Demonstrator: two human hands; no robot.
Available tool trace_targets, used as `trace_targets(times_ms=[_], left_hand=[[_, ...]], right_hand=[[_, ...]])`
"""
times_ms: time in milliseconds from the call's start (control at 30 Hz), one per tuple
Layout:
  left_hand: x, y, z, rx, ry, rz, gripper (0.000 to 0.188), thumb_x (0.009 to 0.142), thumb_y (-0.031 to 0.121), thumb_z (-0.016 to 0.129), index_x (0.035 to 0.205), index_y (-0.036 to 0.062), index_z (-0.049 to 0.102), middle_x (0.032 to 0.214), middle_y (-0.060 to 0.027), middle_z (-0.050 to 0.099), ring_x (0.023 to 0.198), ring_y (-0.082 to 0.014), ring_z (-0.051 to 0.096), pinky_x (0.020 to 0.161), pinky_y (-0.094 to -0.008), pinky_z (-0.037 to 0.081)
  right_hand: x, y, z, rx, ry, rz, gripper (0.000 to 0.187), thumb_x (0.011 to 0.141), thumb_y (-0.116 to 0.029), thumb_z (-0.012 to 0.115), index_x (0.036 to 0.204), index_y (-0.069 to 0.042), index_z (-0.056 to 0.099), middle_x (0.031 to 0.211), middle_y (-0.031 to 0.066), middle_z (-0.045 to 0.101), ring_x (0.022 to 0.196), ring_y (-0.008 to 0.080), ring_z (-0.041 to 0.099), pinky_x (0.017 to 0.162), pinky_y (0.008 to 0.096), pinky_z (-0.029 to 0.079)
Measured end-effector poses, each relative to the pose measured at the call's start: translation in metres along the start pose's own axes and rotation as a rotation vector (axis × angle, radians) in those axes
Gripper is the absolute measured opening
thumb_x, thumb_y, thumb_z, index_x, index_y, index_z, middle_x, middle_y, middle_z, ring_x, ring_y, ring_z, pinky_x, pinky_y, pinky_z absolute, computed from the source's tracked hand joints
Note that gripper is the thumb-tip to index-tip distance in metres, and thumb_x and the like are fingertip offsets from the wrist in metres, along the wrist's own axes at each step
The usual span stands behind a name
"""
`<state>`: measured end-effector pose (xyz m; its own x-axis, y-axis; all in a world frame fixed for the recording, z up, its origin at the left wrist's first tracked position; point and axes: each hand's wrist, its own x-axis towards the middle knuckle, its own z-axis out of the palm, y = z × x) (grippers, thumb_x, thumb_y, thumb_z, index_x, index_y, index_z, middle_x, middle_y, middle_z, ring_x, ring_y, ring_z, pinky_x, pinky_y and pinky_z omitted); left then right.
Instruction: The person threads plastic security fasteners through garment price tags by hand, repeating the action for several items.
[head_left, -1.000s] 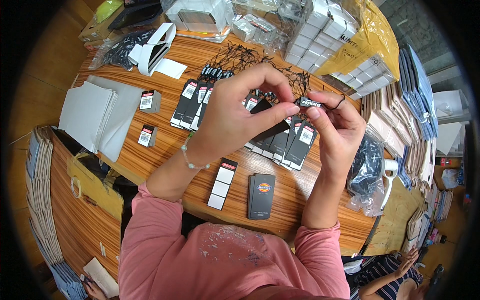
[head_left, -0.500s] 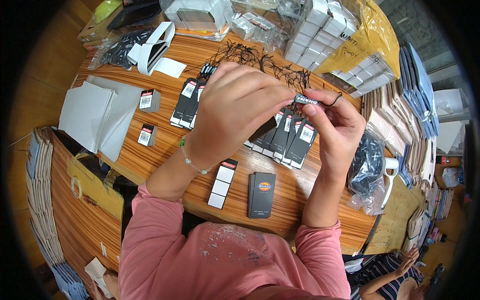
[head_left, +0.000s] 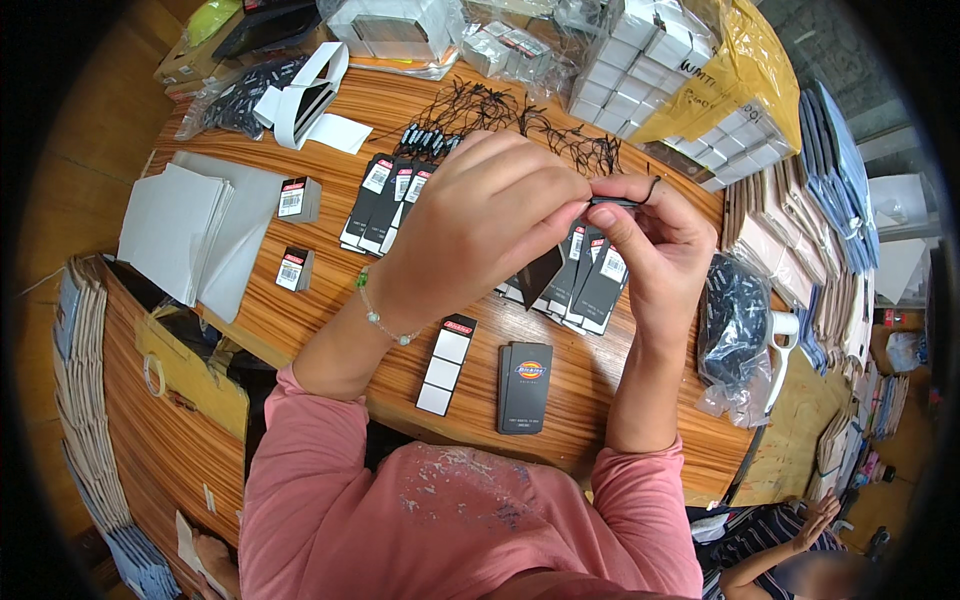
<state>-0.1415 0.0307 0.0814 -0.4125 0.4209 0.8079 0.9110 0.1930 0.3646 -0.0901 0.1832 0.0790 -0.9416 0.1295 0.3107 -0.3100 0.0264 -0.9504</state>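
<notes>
My left hand and my right hand meet above the table, fingertips pinched together on a black hang-tag string with a small plastic tab. Its loop passes over my right forefinger. A dark hang tag hangs tilted beneath my left fingers; most of it is hidden by the hand. Under my hands lie overlapping rows of black hang tags with white barcode stickers. Nearer to me are a short stack of black tags and a strip of white labels.
Tangled black strings spread across the table's far part. Two small label stacks and white sheets lie left. On the right are a bag of black strings, a white tape dispenser and folded garments. Boxes stand behind.
The plastic tab has turned so its printed face no longer shows. My right hand has shifted slightly left and down, and the string now loops over its forefinger.
</notes>
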Motion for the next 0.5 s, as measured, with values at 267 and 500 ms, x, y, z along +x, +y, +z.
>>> trace_targets(times_ms=[267,500], left_hand=[[-0.004,0.002,0.000,-0.045,-0.108,-0.045,0.008,0.073,0.001,0.057,0.078,0.0004,0.051,0.071,-0.0099,0.052,0.067,-0.0253,0.052,0.060,-0.0311,0.042],[-0.009,-0.009,0.011,-0.320,-0.074,0.021,0.012,0.071,0.003,0.056,0.076,0.0023,0.045,0.065,-0.0093,0.046,0.062,-0.0266,0.048,0.057,-0.0342,0.039]], right_hand=[[0.001,-0.002,0.000,0.026,-0.064,0.059,0.010,0.075,0.000,0.060,0.083,0.006,0.060,0.077,0.0091,0.062,0.069,0.0098,0.059,0.060,0.0190,0.046],[-0.001,0.003,-0.009,0.064,-0.193,-0.045,0.016,0.080,-0.002,0.054,0.092,0.008,0.052,0.080,0.0109,0.058,0.069,0.0141,0.057,0.063,0.0242,0.046]])
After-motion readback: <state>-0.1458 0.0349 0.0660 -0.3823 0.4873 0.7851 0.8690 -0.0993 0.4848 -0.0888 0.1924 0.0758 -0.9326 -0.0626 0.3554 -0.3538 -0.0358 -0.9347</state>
